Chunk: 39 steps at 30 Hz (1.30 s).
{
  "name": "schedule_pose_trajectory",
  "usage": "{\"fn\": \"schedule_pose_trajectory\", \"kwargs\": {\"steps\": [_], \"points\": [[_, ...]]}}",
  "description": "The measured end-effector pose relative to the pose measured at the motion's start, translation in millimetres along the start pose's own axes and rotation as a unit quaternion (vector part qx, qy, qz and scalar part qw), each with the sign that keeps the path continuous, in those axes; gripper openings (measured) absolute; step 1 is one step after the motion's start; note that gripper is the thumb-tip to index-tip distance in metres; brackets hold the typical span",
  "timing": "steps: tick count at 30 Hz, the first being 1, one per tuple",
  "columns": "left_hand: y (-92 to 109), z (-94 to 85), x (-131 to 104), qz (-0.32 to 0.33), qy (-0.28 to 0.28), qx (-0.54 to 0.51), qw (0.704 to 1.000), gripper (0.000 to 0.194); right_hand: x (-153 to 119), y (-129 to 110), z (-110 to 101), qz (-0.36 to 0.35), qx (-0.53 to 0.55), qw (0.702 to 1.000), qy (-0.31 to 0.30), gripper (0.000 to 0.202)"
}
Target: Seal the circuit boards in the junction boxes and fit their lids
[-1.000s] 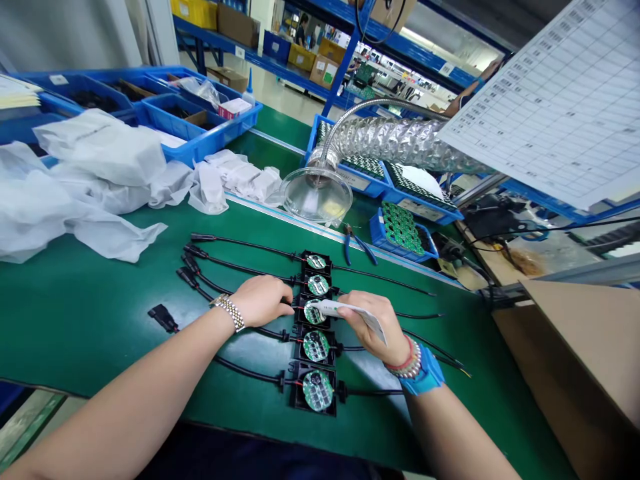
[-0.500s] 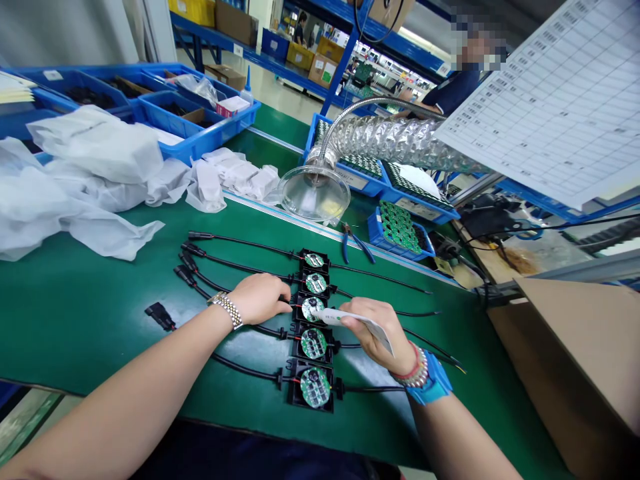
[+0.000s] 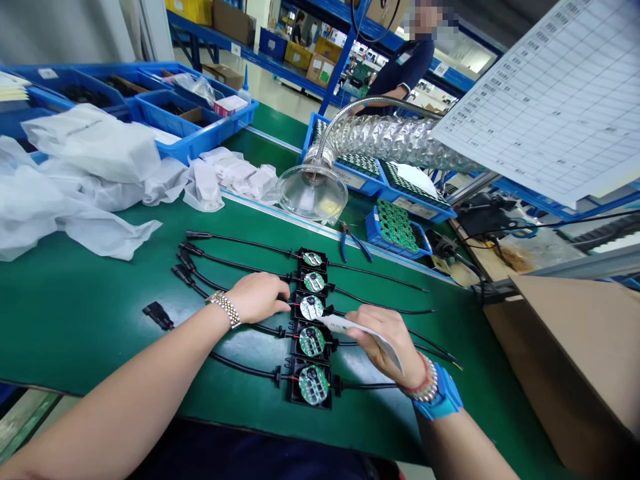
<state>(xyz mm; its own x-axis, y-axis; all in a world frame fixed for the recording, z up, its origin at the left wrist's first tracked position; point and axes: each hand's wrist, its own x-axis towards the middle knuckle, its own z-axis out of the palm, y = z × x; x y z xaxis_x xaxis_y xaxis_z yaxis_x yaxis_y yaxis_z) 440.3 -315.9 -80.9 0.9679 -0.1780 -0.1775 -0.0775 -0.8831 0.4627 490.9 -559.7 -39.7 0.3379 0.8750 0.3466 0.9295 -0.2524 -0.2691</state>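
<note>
Our right hand (image 3: 381, 337) is closed round a white tube (image 3: 337, 325), whose long axis slants leftward and away from us, its narrow end at the near right edge of the middle circuit board (image 3: 311, 307); whether it touches, we cannot tell. That round board sits in a black housing (image 3: 301, 319), third in a row of five running from near to far across our green bench (image 3: 100, 300). From our right hand the board lies to the left and slightly beyond; from our left hand (image 3: 257, 298) it lies just to the right. Our left fingertips are the nearer, at the housing's left side by a red wire (image 3: 295, 305), though we cannot tell whether they pinch anything
</note>
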Motion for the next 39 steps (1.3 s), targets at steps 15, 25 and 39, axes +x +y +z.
{"fn": "schedule_pose_trajectory", "kwargs": {"steps": [15, 25, 39], "points": [[29.6, 1.0, -21.8, 0.060, -0.057, 0.082, 0.993, 0.018, -16.7, -8.8, 1.4, 0.032, 0.072, 0.997, 0.000, 0.036], [24.0, 8.2, -17.6, 0.057, -0.079, 0.072, 0.993, 0.012, -19.1, -17.4, -4.5, 0.024, 0.054, 0.998, -0.022, 0.041], [25.9, 3.6, -16.8, 0.052, -0.111, 0.072, 0.990, 0.011, -24.7, -19.8, -11.2, 0.013, 0.013, 1.000, -0.019, 0.043]]}}
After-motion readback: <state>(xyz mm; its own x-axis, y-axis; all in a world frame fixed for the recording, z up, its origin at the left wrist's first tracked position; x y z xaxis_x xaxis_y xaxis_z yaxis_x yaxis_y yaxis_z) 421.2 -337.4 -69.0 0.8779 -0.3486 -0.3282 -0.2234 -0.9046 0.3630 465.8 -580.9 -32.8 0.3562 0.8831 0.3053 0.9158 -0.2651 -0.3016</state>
